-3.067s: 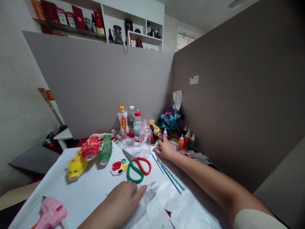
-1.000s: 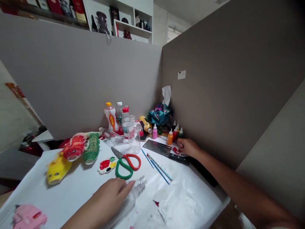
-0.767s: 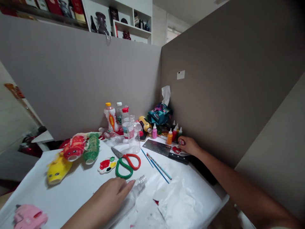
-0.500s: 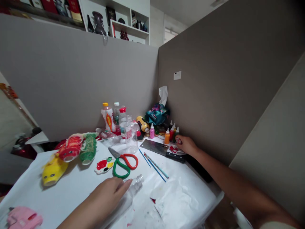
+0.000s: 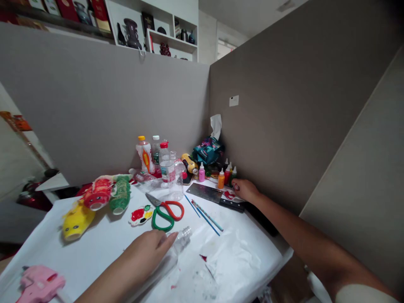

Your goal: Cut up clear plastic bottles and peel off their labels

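My left hand [image 5: 147, 252] is wrapped over a clear plastic bottle [image 5: 183, 238] lying on its side, its threaded neck pointing away to the right. At the back right, my right hand [image 5: 246, 190] has its fingers curled around something small and mostly hidden, beside the paint bottles. Below that hand lies a cleaver [image 5: 203, 192] with a black handle, and near it a small red-handled pair of scissors [image 5: 229, 195]. Large scissors [image 5: 173, 210] with one green and one orange-red handle rest beyond my left hand. Several thin paintbrushes [image 5: 206, 216] lie between the hands.
Painted fish-like figures, yellow [image 5: 77, 221], red [image 5: 97, 193] and green [image 5: 120, 195], stand left. A paint palette [image 5: 140, 215], a pink glue gun [image 5: 41, 282], upright bottles [image 5: 164, 162], a squeeze paint bottle [image 5: 221, 180] and a tissue pack [image 5: 208, 150] share the table. Grey partitions [image 5: 268, 118] enclose it.
The view has shifted slightly, bringing more of the pink glue gun into frame. Both hands stay in nearly the same places, the left still on the bottle.
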{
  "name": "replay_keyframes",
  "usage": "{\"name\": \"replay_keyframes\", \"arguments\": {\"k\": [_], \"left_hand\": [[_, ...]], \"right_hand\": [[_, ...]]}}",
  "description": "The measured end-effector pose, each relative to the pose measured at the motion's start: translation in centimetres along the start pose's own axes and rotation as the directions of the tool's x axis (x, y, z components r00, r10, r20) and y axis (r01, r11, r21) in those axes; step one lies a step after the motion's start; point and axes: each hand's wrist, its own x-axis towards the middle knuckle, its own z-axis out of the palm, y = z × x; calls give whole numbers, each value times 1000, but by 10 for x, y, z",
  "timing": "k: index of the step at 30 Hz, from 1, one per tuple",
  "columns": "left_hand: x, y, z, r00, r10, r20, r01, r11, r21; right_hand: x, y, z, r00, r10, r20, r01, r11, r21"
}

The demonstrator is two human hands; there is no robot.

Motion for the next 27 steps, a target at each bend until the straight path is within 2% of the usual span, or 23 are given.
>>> {"name": "replay_keyframes", "arguments": {"k": [7,13,16,19,21,23,25,27], "left_hand": [[-2,2,0,1000,3,7,-3,1000,17],[-2,-2,3,1000,10,-23,-10,1000,14],[-3,-2,2,999,15,-32,-14,1000,6],[-6,1,0,999,12,-32,-12,1000,1],[-7,4,-2,999,14,-32,-14,1000,-2],[-8,6,-5,1000,17,-26,-17,1000,-12],[-7,8,-6,999,23,-24,-23,999,-25],[-5,8,-7,1000,21,-22,-22,999,-31]], "right_hand": [[1,-1,-2,998,-33,61,29,997,66],[-3,-2,-4,999,49,0,-47,970,240],[-5,-1,-10,991,121,-54,-89,913,398],[-16,1,-22,981,180,-69,-106,803,586],[-33,4,-33,982,180,-61,-85,702,707],[-61,9,-44,990,137,-44,-46,592,805],[-100,14,-49,999,33,11,-26,491,871],[-146,17,-43,980,-143,140,-66,429,901]]}}
